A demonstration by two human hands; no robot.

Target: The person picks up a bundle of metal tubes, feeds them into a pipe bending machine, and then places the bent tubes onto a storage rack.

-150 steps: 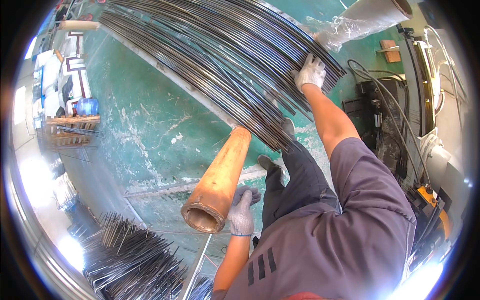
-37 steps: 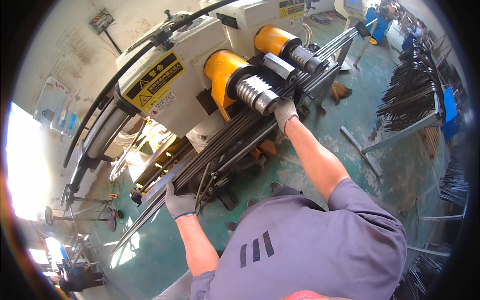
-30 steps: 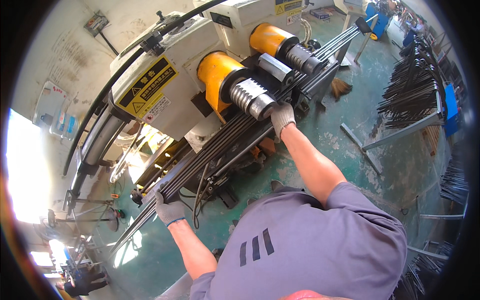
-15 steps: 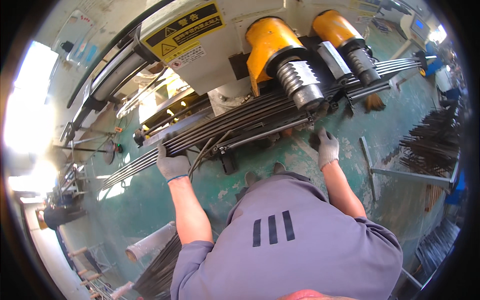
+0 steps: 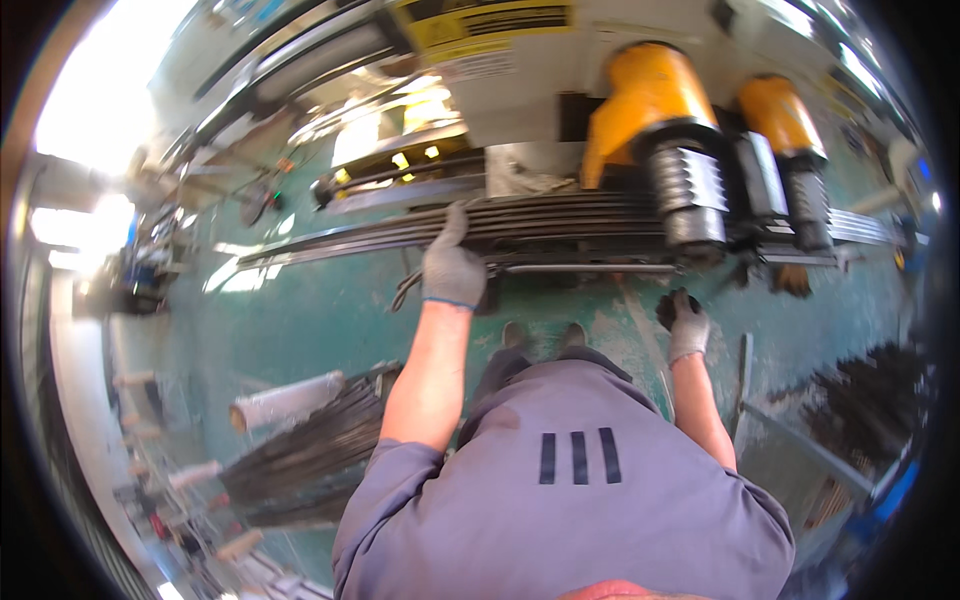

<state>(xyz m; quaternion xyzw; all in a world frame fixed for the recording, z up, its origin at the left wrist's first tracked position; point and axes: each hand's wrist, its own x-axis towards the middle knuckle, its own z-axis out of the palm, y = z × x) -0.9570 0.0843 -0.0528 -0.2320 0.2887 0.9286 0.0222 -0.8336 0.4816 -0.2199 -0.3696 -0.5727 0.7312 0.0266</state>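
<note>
Several long dark metal rods [image 5: 560, 212] lie side by side along the front of a machine, their shiny ends reaching out to the left. My left hand [image 5: 453, 270], in a grey glove, is closed at the rods' near edge. Its thumb shows on top of them; the other fingers are hidden. Lower and to the right, my right hand [image 5: 688, 328] hangs over the floor, apart from the rods. Its glove is grey with a dark palm side, and its loosely curled fingers stand apart with nothing seen in them.
Two orange housings [image 5: 655, 90] with ribbed metal cylinders [image 5: 688, 190] jut from the machine over the rods. A metal frame [image 5: 810, 450] and dark bar stock [image 5: 865, 400] are at the right. A wrapped roll [image 5: 285, 400] and more dark bars [image 5: 300, 465] lie at lower left.
My view has swung, so the machine and rods sit more level and farther right. My left hand is farther along the rods toward the machine's middle; my right hand still hangs apart from them.
</note>
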